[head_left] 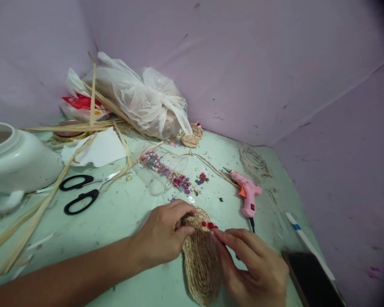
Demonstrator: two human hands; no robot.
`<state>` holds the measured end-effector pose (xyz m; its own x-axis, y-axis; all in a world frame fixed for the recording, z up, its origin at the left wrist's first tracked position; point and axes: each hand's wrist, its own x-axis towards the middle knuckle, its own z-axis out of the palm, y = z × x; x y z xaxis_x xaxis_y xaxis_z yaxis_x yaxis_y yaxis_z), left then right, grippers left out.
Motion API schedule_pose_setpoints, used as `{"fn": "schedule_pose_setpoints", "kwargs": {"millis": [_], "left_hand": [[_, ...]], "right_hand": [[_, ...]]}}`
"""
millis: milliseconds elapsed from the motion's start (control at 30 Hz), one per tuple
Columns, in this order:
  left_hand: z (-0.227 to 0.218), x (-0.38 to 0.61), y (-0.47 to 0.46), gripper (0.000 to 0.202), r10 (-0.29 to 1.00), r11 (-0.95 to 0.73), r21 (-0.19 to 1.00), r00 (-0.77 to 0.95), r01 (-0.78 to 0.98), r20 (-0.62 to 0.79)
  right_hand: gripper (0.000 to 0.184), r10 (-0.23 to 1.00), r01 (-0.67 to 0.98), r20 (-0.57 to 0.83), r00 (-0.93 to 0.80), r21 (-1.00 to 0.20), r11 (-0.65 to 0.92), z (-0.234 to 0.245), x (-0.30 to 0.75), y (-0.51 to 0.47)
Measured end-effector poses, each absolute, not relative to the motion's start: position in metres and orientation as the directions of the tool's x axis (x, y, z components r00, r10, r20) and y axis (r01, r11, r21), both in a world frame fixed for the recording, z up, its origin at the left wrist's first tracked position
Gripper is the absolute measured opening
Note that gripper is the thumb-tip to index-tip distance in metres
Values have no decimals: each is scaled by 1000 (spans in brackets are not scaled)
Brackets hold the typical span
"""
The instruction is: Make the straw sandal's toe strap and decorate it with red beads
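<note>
A small woven straw slipper (201, 260) lies on the pale green table (121, 217), toe pointing away from me. My left hand (164, 234) grips its toe end, fingers curled over the rim. My right hand (252, 266) pinches at the toe's right side, fingertips touching small red beads (208, 224) that sit on the straw. Just beyond the slipper a clear plastic cup (161, 168) lies on its side, with coloured beads (181, 181) spilled from its mouth.
A pink glue gun (248, 194) lies to the right, black scissors (80, 192) to the left. A white pot (16, 162) stands at far left. Straw strips (45, 204), white paper and a plastic bag (141, 100) fill the back. A dark phone (310, 279) lies near right.
</note>
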<state>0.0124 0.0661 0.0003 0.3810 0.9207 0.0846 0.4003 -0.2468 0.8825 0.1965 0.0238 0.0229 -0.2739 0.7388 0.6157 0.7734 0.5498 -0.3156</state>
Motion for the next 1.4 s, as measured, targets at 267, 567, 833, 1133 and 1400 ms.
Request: {"fn": "schedule_pose_setpoints", "kwargs": {"millis": [267,567,833,1133,1400], "left_hand": [[-1,13,65,24,920,-253,884,382,394,93],[0,13,65,24,922,-244,884,378,398,84],[-2,13,65,25,922,-237,884,379,403,75],[0,13,66,25,927,-217,887,372,409,55],[1,13,66,23,931,-168,894,365,417,5]], "right_hand": [[13,798,790,548,-249,-362,495,22,197,24],[12,804,784,541,-247,-377,494,24,196,24],[15,798,770,554,-237,-394,502,24,194,25],[13,806,779,550,-220,-398,484,28,193,24],[11,802,708,597,1,-567,422,43,205,26]]}}
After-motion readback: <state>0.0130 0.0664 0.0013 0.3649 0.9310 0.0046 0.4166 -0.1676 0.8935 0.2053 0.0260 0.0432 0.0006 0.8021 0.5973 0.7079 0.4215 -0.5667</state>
